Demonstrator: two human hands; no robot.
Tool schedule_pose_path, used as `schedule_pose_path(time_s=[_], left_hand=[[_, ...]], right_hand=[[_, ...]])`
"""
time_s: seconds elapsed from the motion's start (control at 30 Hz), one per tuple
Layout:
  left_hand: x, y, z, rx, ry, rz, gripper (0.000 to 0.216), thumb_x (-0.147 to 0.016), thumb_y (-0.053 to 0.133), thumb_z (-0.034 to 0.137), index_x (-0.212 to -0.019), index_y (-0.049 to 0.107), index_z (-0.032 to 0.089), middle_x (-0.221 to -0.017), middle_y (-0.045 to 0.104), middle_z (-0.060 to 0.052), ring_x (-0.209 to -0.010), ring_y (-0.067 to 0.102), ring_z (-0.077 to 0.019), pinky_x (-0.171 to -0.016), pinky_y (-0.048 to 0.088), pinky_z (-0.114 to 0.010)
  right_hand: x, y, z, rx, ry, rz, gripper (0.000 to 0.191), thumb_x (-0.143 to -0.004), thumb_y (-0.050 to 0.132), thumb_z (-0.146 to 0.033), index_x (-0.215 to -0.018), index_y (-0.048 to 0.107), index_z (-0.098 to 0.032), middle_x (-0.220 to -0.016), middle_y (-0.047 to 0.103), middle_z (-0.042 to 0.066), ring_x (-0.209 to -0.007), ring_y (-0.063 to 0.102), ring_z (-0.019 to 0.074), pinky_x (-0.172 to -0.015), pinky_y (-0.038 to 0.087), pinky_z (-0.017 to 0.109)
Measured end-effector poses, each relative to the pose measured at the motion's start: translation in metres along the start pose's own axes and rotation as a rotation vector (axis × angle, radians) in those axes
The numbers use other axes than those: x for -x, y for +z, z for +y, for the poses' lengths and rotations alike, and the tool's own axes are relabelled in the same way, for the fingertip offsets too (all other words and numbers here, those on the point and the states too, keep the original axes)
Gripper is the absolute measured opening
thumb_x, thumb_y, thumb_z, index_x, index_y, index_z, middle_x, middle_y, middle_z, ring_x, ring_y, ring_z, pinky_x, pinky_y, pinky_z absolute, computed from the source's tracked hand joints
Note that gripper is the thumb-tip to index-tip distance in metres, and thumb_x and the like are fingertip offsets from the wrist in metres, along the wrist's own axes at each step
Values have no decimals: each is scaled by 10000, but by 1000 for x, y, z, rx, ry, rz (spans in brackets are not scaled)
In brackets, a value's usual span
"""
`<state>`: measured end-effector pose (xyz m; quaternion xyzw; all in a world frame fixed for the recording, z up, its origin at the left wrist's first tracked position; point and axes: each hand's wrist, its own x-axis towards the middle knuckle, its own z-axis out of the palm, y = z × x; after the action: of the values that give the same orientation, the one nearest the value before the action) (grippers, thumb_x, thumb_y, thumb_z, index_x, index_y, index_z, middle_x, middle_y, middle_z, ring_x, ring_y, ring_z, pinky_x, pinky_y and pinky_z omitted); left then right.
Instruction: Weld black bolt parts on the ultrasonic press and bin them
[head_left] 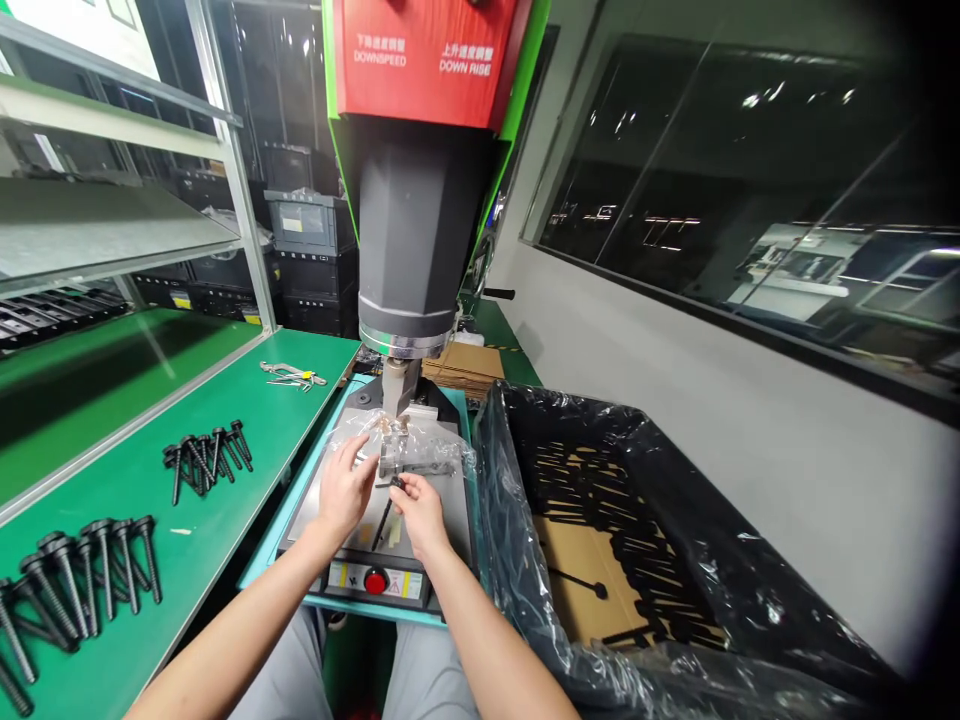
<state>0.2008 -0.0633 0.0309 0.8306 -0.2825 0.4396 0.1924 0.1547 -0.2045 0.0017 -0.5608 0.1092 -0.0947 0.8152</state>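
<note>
My right hand (421,512) pinches a black bolt (384,522) close to its round head. The bolt's thin dark shaft slants down toward the front of the press base. To the left, my left hand (348,488) is raised with its fingers apart and holds nothing that I can see. Just beyond both hands is a small metal fixture (391,450), partly covered by clear plastic film (442,452). Directly above the fixture stands the metal tip (397,385) of the press (420,220).
Black bolts lie in two groups (79,575) (206,458) on the green table (247,440), with pliers (292,376) farther back. A red button (376,580) is on the base front. At right, a plastic-lined bin (517,500) holds many black pieces on cardboard (581,570).
</note>
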Motion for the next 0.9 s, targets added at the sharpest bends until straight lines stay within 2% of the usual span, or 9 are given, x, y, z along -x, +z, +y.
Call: schedule_pose_path(time_s=[0.13, 0.27, 0.4, 0.57, 0.8, 0.9], left_hand=[[-19, -4, -8, 35, 54, 17, 180, -913, 546, 172, -1007, 699, 174, -1167, 676, -145, -1048, 642, -277, -836, 561, -417], [-33, -10, -5, 69, 68, 33, 192, -914, 553, 171, -1037, 700, 186, -1154, 689, -133, -1038, 645, -264, -857, 557, -411], [-40, -6, -5, 90, 73, 50, 185, -913, 557, 181, -1025, 704, 186, -1149, 690, -133, -1031, 649, -258, -849, 560, -402], [-42, -1, -8, 95, 53, 47, 188, -917, 559, 192, -1027, 712, 188, -1152, 693, -132, -1015, 654, -255, -835, 564, -399], [-40, 2, -11, 96, 29, 30, 201, -923, 556, 202, -1043, 717, 202, -1149, 701, -125, -1013, 663, -257, -822, 564, -396], [-39, 5, -13, 96, 25, 16, 214, -929, 544, 212, -1047, 721, 202, -1144, 703, -129, -1013, 666, -262, -818, 567, -403]], right_hand=[[-30, 16, -10, 77, -194, -2, 396, -631, 739, -333, -983, 665, -168, -845, 709, 56, -796, 643, 225, -750, 511, 343], [-57, 23, -26, 349, -392, 65, 333, -688, 681, -307, -995, 692, -175, -890, 690, 58, -736, 615, 207, -759, 517, 351], [-76, 27, -41, 544, -543, 110, 222, -690, 696, -255, -905, 722, -206, -996, 662, 74, -841, 602, 226, -811, 502, 350], [-91, 28, -49, 555, -502, 90, 192, -641, 739, -266, -821, 727, -200, -913, 656, 64, -838, 601, 247, -834, 490, 373], [-101, 24, -42, 528, -390, 74, 256, -624, 728, -280, -865, 715, -195, -927, 669, 67, -829, 604, 247, -804, 492, 363], [-104, 22, -42, 498, -369, 7, 300, -623, 755, -328, -883, 698, -189, -894, 686, 51, -823, 615, 245, -782, 502, 351]])
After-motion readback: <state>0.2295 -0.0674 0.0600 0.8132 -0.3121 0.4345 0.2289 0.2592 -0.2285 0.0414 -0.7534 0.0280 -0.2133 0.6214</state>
